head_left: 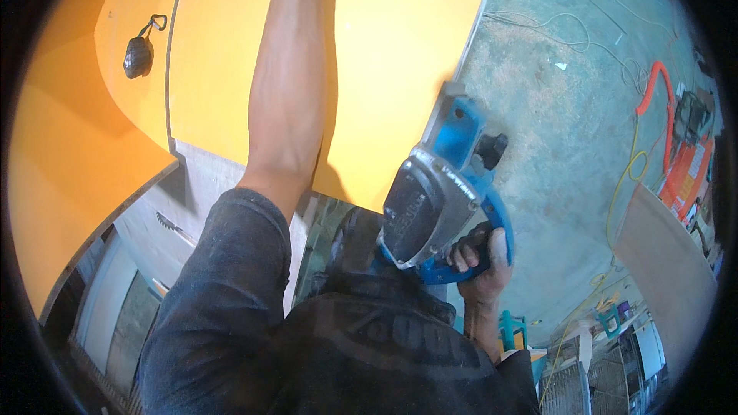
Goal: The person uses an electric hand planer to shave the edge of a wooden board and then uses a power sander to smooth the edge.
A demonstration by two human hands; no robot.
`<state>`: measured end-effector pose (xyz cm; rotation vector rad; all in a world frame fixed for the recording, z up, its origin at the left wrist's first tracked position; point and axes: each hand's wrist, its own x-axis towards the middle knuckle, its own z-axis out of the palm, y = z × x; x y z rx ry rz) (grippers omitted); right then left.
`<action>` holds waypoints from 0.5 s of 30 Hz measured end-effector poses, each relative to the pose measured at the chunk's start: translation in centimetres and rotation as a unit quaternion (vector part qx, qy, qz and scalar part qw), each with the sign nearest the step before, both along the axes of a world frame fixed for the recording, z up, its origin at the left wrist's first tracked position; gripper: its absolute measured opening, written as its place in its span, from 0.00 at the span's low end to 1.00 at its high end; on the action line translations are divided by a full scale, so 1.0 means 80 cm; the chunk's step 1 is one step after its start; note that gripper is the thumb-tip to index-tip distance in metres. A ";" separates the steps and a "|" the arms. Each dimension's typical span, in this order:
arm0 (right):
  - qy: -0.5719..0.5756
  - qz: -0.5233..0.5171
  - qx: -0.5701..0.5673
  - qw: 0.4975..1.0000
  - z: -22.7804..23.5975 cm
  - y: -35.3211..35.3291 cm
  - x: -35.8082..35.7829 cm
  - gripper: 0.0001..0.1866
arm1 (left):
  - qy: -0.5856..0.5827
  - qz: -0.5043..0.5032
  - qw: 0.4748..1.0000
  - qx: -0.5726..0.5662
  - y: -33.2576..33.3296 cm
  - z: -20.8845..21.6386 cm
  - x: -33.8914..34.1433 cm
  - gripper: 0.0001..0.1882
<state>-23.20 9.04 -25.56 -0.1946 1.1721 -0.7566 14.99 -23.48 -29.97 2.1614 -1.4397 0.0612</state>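
Observation:
A blue and dark grey electric hand planer (432, 204) rests against the right edge of a large yellow-orange board (400, 61). Its rear loop handle is in the grip of my right hand (483, 257), fingers wrapped round it. A black knob (490, 151) sticks out from the planer's right side. My left forearm (288, 84) reaches straight out over the board, and the hand itself lies past the top edge of the picture.
A black rounded object with a carabiner (139, 57) lies on the yellow surface at left. A curved yellow panel (84, 184) is beside it, above a saw blade (166, 222). Shavings, loose cables and an orange-red hose (667, 111) lie on the floor at right.

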 end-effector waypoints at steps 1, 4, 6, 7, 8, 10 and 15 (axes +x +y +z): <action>0.003 0.000 -0.003 1.000 0.000 -0.012 -0.001 0.21 | 0.019 -0.006 1.000 -0.002 0.000 0.000 -0.003 0.32; 0.013 0.000 -0.008 1.000 0.000 -0.056 0.005 0.20 | 0.043 -0.010 0.999 -0.018 -0.006 -0.001 -0.004 0.33; 0.007 0.007 -0.012 1.000 0.001 -0.084 0.007 0.20 | 0.018 -0.004 1.000 -0.015 -0.006 -0.004 -0.004 0.33; 0.016 0.008 -0.011 1.000 0.000 -0.096 0.008 0.20 | -0.008 0.003 1.000 -0.007 -0.005 -0.005 -0.003 0.32; 0.024 0.011 -0.012 1.000 0.000 -0.108 0.010 0.20 | -0.034 0.012 0.999 0.000 -0.003 -0.002 -0.002 0.32; 0.030 0.014 -0.013 0.999 0.002 -0.133 0.015 0.20 | -0.021 0.011 1.000 -0.005 -0.004 0.006 -0.005 0.32; 0.025 0.011 -0.007 1.000 0.013 -0.199 0.026 0.20 | 0.007 0.006 1.000 -0.005 -0.012 0.012 -0.007 0.31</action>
